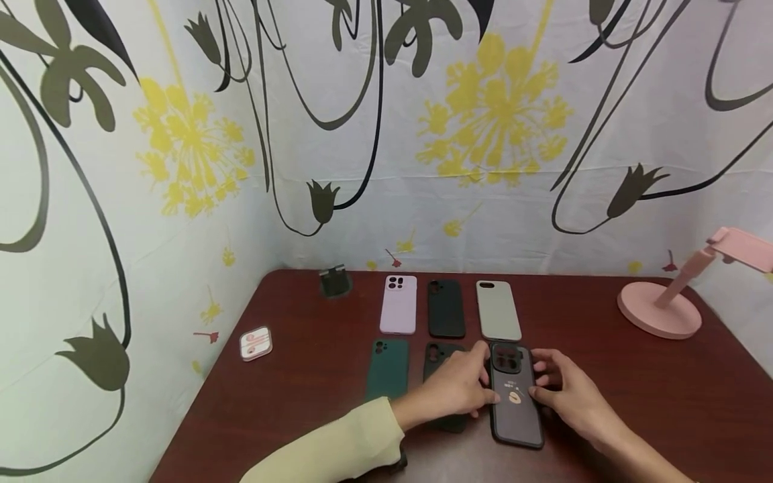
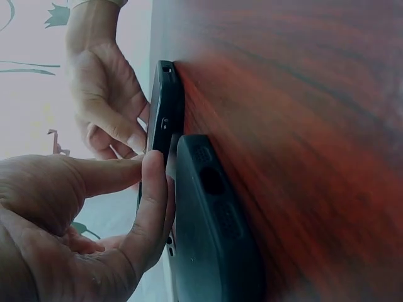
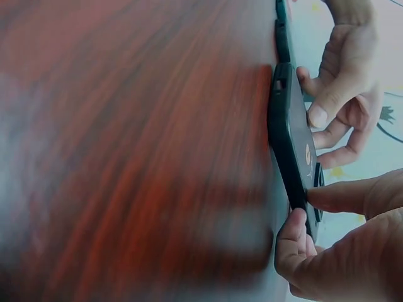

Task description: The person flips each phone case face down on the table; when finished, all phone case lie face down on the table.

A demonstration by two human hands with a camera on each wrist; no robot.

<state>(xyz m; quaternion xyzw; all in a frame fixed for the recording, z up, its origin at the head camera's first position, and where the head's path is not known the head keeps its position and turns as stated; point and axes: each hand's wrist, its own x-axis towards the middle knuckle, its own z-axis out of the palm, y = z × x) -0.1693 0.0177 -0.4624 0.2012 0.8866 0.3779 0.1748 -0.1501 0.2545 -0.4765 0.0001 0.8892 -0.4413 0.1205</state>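
Both hands hold a black-edged phone case (image 1: 519, 419) with a smoky see-through back and a small printed picture. The left hand (image 1: 455, 386) pinches its left edge between thumb and fingers. On the opposite edge, the right hand (image 1: 568, 392) grips it the same way. In the right wrist view the case (image 3: 284, 135) slants, its camera end raised off the table and its lower end close to the wood. Beneath the left hand lies a dark green phone case (image 1: 436, 355), partly hidden by that hand and forearm.
A teal case (image 1: 388, 372) lies left of the dark green one. Behind them, a lilac case (image 1: 398, 312), a black case (image 1: 445, 318) and a pale grey case (image 1: 500, 315) form a row. A pink stand (image 1: 661, 318) is at right; a small white square box (image 1: 256, 343) lies at left.
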